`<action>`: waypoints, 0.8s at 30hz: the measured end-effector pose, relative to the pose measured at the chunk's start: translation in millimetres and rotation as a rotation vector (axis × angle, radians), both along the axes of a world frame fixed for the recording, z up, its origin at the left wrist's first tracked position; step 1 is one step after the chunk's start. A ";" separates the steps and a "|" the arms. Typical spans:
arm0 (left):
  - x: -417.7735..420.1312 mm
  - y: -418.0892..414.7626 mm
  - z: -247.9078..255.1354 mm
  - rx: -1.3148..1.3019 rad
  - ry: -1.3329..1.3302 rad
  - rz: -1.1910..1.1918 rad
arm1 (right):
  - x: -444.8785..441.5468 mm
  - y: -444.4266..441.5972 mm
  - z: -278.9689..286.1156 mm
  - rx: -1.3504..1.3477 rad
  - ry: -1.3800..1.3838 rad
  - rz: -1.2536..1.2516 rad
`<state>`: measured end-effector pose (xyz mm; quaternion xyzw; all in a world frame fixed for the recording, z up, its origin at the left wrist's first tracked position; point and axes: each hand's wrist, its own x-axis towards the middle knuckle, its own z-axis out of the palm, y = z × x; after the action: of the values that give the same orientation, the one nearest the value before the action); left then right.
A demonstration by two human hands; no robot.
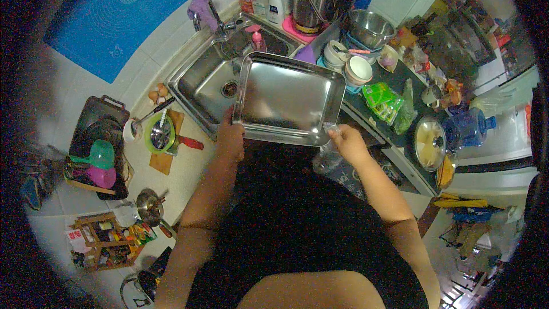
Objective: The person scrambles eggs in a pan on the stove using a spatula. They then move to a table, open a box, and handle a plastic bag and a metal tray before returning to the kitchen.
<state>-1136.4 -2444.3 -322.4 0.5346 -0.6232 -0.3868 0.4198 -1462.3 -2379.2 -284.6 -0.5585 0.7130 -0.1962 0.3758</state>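
Note:
A rectangular stainless steel tray [287, 96] is held up, tilted, over the right part of a two-bowl metal sink [199, 90]. My left hand [231, 135] grips its lower left corner. At the lower right corner my right hand [345, 139] grips the rim, with a piece of clear plastic [328, 156] between the fingers and hanging below. Behind the tray a pink pump bottle [256, 38] stands at the far bowl. The faucet [221, 23] has a purple cloth or glove [206, 8] hung on it.
Left of the sink are eggshells [158, 93], a green bowl [161, 133] on a wooden board [161, 163] and a dark pan [98, 116]. On the right counter stand stacked bowls [359, 70], green packets [384, 101] and a glass-lidded pan [430, 143].

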 end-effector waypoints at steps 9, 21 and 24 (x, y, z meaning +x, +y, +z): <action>9.4 2.9 55.8 0.495 0.718 0.239 | -25.2 10.9 -2.1 0.030 -0.412 0.051; 17.9 3.9 44.5 0.465 0.820 0.290 | -12.3 30.7 35.1 -0.142 0.004 0.234; 20.4 8.6 55.9 0.516 0.865 0.286 | 22.1 38.9 62.8 -0.133 0.203 0.491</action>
<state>-1116.0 -2435.7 -266.5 0.4917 -0.1983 -0.6521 0.5419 -1440.2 -2340.3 -221.8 -0.7549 0.5758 -0.0888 0.3012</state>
